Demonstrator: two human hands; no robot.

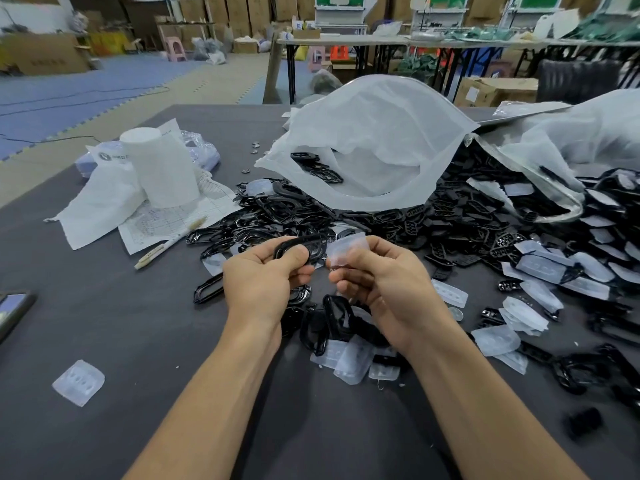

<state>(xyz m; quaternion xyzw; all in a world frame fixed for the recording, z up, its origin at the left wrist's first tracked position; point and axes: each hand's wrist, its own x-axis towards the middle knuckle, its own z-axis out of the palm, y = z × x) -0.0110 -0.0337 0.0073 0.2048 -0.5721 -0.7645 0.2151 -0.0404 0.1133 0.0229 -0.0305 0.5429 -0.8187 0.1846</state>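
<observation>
Left hand (266, 271) grips a black frame (301, 249), fingers curled round it. Right hand (377, 275) pinches a clear pad (346, 245) just beside the frame. Both are held above the grey tabletop (121, 341), in front of the parts pile (433, 223) and open white bag (374, 143).

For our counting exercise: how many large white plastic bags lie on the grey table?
2. One large white bag lies open in the middle, behind the black parts; the other bag is at the right edge, partly cut off. More may be out of view.
</observation>
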